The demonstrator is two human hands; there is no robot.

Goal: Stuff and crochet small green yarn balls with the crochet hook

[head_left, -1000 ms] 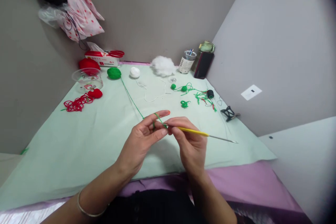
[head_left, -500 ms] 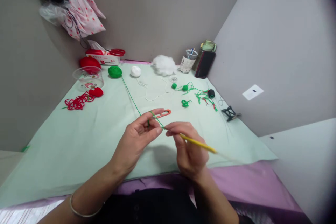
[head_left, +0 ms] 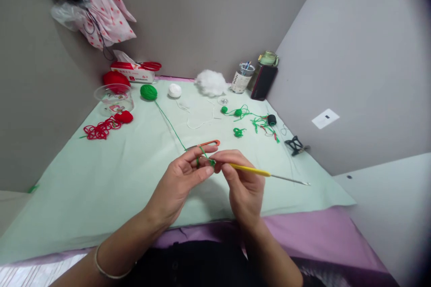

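My right hand is closed around the yellow handle of a crochet hook; its rear metal end sticks out to the right. Between the thumb and fingers of my left hand a small piece of green yarn work is pinched, touching the hook's front end. A green strand loops over my left fingers and leads back to a green yarn ball. Just behind my left fingertips lies an orange tool with a slotted end, partly hidden. My fingers cover the hook's front tip.
A red yarn tangle and a clear plastic tub are at left. Behind are a white yarn ball, white stuffing and a pen jar. Small green pieces and a black stand lie at right.
The crochet hook has swung to a flatter angle, its rear end now higher. My left index finger has shifted right and down, and both hands are closer together.
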